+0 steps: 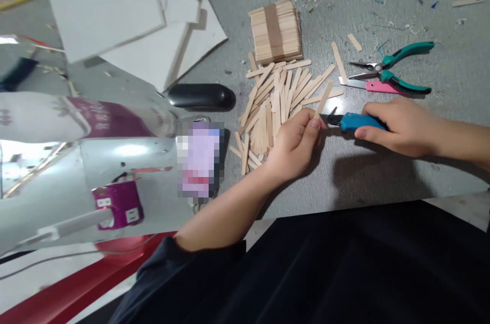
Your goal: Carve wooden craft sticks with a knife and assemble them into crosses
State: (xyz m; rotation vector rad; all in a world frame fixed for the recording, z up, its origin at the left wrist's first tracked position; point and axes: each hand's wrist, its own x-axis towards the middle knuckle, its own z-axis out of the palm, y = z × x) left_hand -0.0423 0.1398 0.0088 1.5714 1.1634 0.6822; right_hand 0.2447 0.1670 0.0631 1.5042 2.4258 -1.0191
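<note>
My left hand (296,143) pinches the lower end of a wooden craft stick (325,97), which slants up and to the right from my fingertips. In my right hand (401,125) is a pair of blue-handled pliers (360,122). Their dark jaws stand apart, with one tip close against the stick by my left thumb; whether it touches cannot be made out. Under and beyond my left hand spreads a loose pile of craft sticks (283,90). Behind it sits a bundle of craft sticks (277,30) wrapped in a brown paper band.
Green-handled pliers (408,51) lie open over a pink-handled knife (386,87) at the right. To the left are a dark oblong case (202,97), a blurred phone (201,160), white boards (107,2), a purple power socket (118,204) and a bottle-like object (115,117). Scraps litter the back.
</note>
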